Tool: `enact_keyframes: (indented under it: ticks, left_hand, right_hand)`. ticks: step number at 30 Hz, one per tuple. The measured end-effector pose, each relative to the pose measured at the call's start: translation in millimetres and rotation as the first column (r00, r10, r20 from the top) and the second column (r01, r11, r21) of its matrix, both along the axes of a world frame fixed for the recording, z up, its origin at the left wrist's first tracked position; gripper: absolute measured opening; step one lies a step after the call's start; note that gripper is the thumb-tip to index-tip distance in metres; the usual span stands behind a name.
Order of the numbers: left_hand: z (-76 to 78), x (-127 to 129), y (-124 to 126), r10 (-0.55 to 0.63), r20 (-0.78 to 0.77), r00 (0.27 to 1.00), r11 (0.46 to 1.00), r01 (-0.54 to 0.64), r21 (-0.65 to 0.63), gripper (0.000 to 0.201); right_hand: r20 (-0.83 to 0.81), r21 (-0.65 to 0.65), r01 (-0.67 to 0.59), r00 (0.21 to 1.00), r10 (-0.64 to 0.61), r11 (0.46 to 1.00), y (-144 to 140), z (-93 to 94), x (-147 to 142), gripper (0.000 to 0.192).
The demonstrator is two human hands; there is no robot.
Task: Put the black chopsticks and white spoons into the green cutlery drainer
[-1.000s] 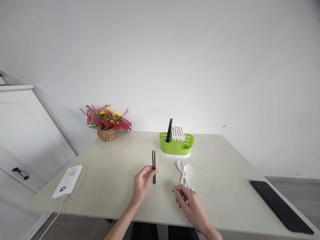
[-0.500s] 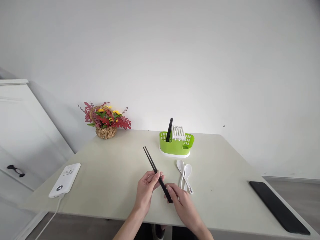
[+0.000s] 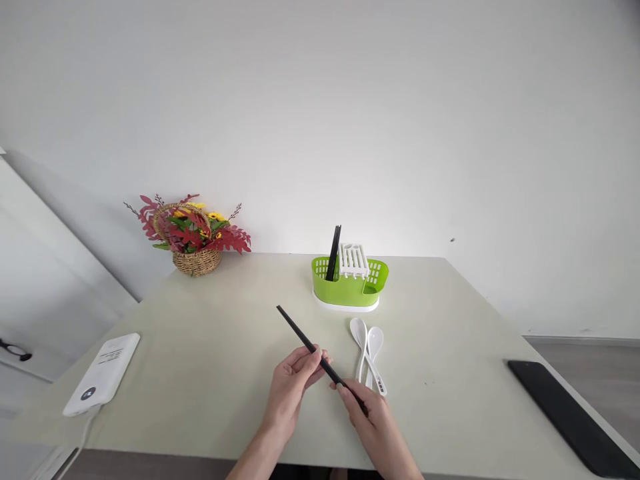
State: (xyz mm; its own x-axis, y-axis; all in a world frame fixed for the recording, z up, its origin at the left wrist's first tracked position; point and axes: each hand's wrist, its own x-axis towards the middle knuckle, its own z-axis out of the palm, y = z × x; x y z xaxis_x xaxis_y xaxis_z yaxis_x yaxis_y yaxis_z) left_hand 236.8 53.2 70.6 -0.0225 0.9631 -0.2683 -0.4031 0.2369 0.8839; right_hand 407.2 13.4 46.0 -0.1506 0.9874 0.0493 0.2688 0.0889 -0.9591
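Note:
Two black chopsticks (image 3: 296,327) lie close together and slant across both my hands over the near part of the table. My left hand (image 3: 295,383) pinches them near their middle, thumb on top. Around their thicker end my right hand (image 3: 367,413) is closed, partly hiding it. Just beyond the right hand, white spoons (image 3: 375,341) lie crossed on the table. Farther back stands a green cutlery holder (image 3: 345,291) on a white base, with several black chopsticks (image 3: 333,253) leaning upright in its left part and a white slotted rack (image 3: 353,260) over its middle.
A woven basket of flowers (image 3: 197,261) stands at the back left by the wall. A white power bank (image 3: 103,375) with a cable lies at the left edge. On the right edge of the table (image 3: 440,320) rests a black phone-like slab (image 3: 570,413).
The chopsticks have tilted flatter, and their tips have drawn together. My right hand has shifted slightly down and right along the thick end. The view has moved a little.

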Motion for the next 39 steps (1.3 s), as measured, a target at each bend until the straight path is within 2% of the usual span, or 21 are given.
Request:
enact_keyframes:
  ticks: [4,7,11,14,17,19,20,21,23,25,26,27,29,31,35,39]
  left_hand:
    - [0.0,-9.5,3.3,0.008,-0.057,0.998,0.999,-0.010,-0.036,0.050]
    - [3.0,-15.1,3.5,-0.016,-0.103,0.995,0.999,0.012,-0.045,0.050]
    - [8.7,-13.7,3.2,-0.054,-0.184,0.982,0.999,0.052,-0.014,0.046]
    - [14.4,-8.5,4.5,-0.056,-0.238,0.970,0.997,0.065,0.032,0.043]
    - [27.2,-10.2,14.8,-0.038,-0.296,0.954,0.993,0.070,0.097,0.041]
    - [44.0,-18.7,32.4,0.058,-0.329,0.943,0.983,0.004,0.186,0.038]
    - [55.2,-24.7,45.2,0.142,-0.333,0.932,0.967,-0.058,0.248,0.038]
    - [67.7,-30.9,60.7,0.257,-0.316,0.913,0.932,-0.147,0.331,0.039]
    - [93.0,-41.1,98.0,0.448,-0.242,0.860,0.815,-0.282,0.507,0.047]
    - [112.2,-43.9,139.8,0.484,-0.221,0.846,0.721,-0.243,0.649,0.053]
    - [117.4,-41.8,160.4,0.475,-0.229,0.849,0.690,-0.198,0.696,0.055]
    - [119.5,-37.7,180.0,0.445,-0.257,0.858,0.681,-0.138,0.719,0.057]
    - [115.3,-25.4,213.7,0.387,-0.350,0.853,0.706,-0.030,0.708,0.057]
    - [104.6,-12.3,237.8,0.327,-0.482,0.813,0.739,0.098,0.667,0.055]
    - [83.7,2.3,260.8,0.308,-0.724,0.617,0.786,0.264,0.558,0.045]
    - [70.4,4.0,268.7,0.280,-0.856,0.434,0.842,0.318,0.436,0.033]
  right_hand:
    - [-0.028,-0.031,0.055,0.998,-0.056,0.998,1.3,-8.6,-0.7,0.061]
    - [-0.052,-0.001,0.054,0.997,-0.054,0.999,3.2,-11.8,0.8,0.055]
    - [-0.020,0.019,-0.028,0.999,0.029,0.999,7.0,-7.4,6.0,0.053]
    - [-0.014,0.032,-0.011,1.000,0.011,0.999,8.2,-0.9,9.1,0.053]
    - [-0.019,0.021,-0.041,0.999,0.041,0.999,10.0,2.9,18.4,0.052]
    - [-0.029,-0.005,-0.058,0.998,0.058,0.998,13.3,0.9,32.8,0.053]
    - [-0.037,-0.020,-0.041,0.998,0.041,0.999,15.9,-1.7,42.6,0.055]
    - [-0.045,-0.030,-0.005,0.999,0.003,1.000,19.0,-5.6,53.6,0.056]
    - [-0.047,-0.039,0.086,0.995,-0.088,0.996,26.1,-16.1,76.6,0.058]
    - [-0.020,-0.051,0.186,0.982,-0.187,0.981,32.6,-28.8,96.4,0.057]
    - [-0.011,-0.058,0.228,0.973,-0.229,0.972,35.1,-35.2,103.6,0.056]
    - [0.003,-0.065,0.264,0.964,-0.265,0.962,36.7,-41.2,108.6,0.054]
    - [0.044,-0.057,0.325,0.945,-0.323,0.944,37.9,-50.9,112.9,0.052]
    - [0.096,-0.025,0.351,0.933,-0.347,0.936,37.0,-56.2,111.9,0.049]
    - [0.148,0.009,0.336,0.931,-0.334,0.942,35.8,-56.3,108.4,0.048]
    - [0.137,0.022,0.362,0.922,-0.361,0.932,37.6,-54.8,109.0,0.049]
